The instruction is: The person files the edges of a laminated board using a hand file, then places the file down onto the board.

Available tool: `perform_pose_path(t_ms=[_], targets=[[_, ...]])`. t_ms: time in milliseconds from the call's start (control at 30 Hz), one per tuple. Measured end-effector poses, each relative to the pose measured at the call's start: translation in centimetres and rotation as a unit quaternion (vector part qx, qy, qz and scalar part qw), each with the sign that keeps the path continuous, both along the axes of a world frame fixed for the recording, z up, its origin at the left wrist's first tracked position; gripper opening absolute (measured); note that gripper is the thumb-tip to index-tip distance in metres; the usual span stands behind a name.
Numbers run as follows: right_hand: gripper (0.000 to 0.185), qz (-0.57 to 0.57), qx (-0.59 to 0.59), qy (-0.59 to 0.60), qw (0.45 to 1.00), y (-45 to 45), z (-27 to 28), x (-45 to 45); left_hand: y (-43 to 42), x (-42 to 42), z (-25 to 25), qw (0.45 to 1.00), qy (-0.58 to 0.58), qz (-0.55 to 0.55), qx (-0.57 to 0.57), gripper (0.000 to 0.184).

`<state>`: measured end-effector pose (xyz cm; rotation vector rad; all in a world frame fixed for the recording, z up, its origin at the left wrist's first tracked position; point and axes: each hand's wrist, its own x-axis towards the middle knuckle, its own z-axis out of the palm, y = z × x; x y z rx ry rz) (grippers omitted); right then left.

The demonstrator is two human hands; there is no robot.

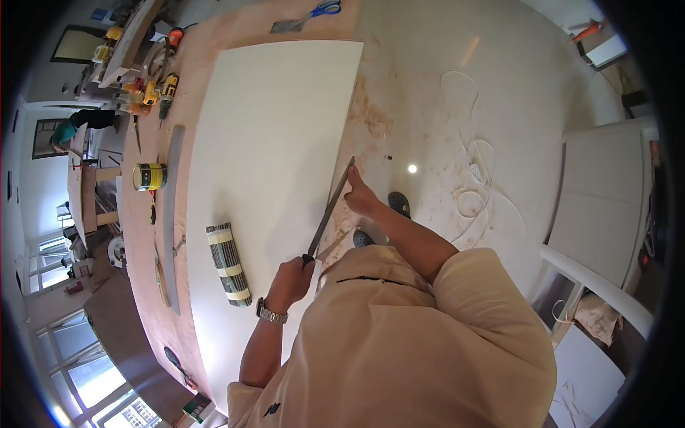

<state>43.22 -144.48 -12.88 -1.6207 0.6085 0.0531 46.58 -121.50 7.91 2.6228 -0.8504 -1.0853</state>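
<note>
A long, dark flat file [330, 207] lies along the near right edge of a large white panel [275, 121]. My left hand [288, 280], with a metal watch on the wrist, is closed around its black handle [307, 260]. At the far end, my right hand [361, 197] grips the file's tip, fingers partly hidden behind it. On the panel to the left of my left hand rests a rolled striped mat [229, 264].
The panel lies on a wooden workbench [196, 57]. Along its left side are a can [150, 177], a long grey strip [171, 221] and a yellow drill [168, 93]. Blue-handled scissors [325, 8] lie at the top. A white cable [477, 171] trails over the floor. A person [68, 132] stands far left.
</note>
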Motion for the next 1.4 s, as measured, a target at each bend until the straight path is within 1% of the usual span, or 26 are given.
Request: perform_pose_path(t_ms=[33,67,167,200,300,367,400,500,567,600,633,700,733,800,867,967,1000,1100,1200,1233,1300,1400], targets=[[0.090,0.011,-0.003,0.002,1.000,-0.7,0.3,0.3,-0.3,0.4,-0.2,1.000,0.005,-0.002,0.009,0.031],[0.090,-0.007,0.011,-0.010,1.000,0.0,0.7,0.1,0.4,0.2,0.9,1.000,-0.007,-0.022,0.012,0.030],[0.089,-0.013,-0.027,-0.093,0.995,2.7,3.8,-1.2,3.1,-1.1,5.9,1.000,-0.004,0.023,-0.010,0.029],[0.090,0.007,0.003,-0.064,0.998,3.1,5.8,-1.2,3.5,-1.2,6.7,0.999,0.006,0.029,0.024,0.031],[0.089,-0.043,-0.027,-0.055,0.997,4.6,2.8,-0.8,3.4,-0.7,4.1,1.000,0.015,0.020,0.004,0.032],[0.087,-0.021,-0.010,-0.015,1.000,3.1,-0.7,-0.5,2.3,-0.2,0.4,1.000,0.014,-0.004,0.002,0.033],[0.086,-0.013,-0.006,0.005,1.000,2.1,-0.6,-0.5,1.7,-0.2,-0.5,1.000,0.013,-0.018,-0.002,0.033],[0.085,-0.040,-0.022,-0.056,0.997,2.2,1.1,-1.6,2.9,-0.7,1.4,0.999,0.000,-0.019,-0.038,0.033],[0.084,-0.048,-0.009,-0.070,0.996,3.2,3.7,-2.5,3.5,-1.5,5.0,1.000,0.026,0.013,0.000,0.034],[0.084,-0.053,-0.002,-0.078,0.996,3.9,4.5,-2.9,4.0,-1.7,6.0,0.999,0.038,0.029,0.020,0.034],[0.084,-0.055,-0.006,-0.081,0.995,4.7,4.9,-3.2,4.9,-1.9,6.1,0.999,0.040,0.029,0.016,0.034],[0.085,-0.060,-0.020,-0.091,0.994,5.5,5.4,-3.7,6.1,-2.0,6.1,0.999,0.042,0.026,0.003,0.034],[0.085,-0.064,-0.006,-0.091,0.994,5.7,5.7,-3.9,6.6,-2.1,5.7,0.998,0.051,0.034,-0.006,0.034],[0.085,-0.075,0.021,-0.089,0.993,6.0,6.0,-4.6,6.9,-2.4,5.9,0.999,0.032,0.007,-0.023,0.034],[0.085,-0.073,-0.005,-0.071,0.995,6.4,5.8,-5.2,6.8,-2.5,5.7,0.999,0.018,-0.022,-0.038,0.034],[0.085,-0.069,-0.011,-0.073,0.995,7.0,5.4,-5.5,7.1,-2.2,5.3,0.998,0.053,0.002,-0.024,0.034],[0.085,-0.065,-0.007,-0.081,0.995,7.1,6.0,-5.1,7.0,-2.1,5.4,0.999,0.030,-0.017,-0.024,0.035],[0.086,-0.058,-0.003,-0.090,0.994,6.8,7.6,-3.4,6.5,-1.4,6.6,0.998,0.057,0.035,0.012,0.034],[0.086,-0.035,-0.031,-0.075,0.996,6.1,7.0,-1.9,5.7,-0.6,7.0,1.000,0.013,0.024,0.002,0.035],[0.087,-0.043,-0.027,-0.078,0.996,6.2,6.2,-1.7,5.5,-0.2,6.8,0.999,0.024,0.030,0.011,0.035],[0.087,-0.061,-0.027,-0.085,0.994,5.7,4.3,-1.2,4.7,0.9,5.3,0.998,0.045,0.042,0.019,0.036],[0.087,-0.059,-0.030,-0.056,0.996,3.1,2.0,-0.6,1.2,1.9,1.6,0.999,0.039,0.007,0.003,0.040]])
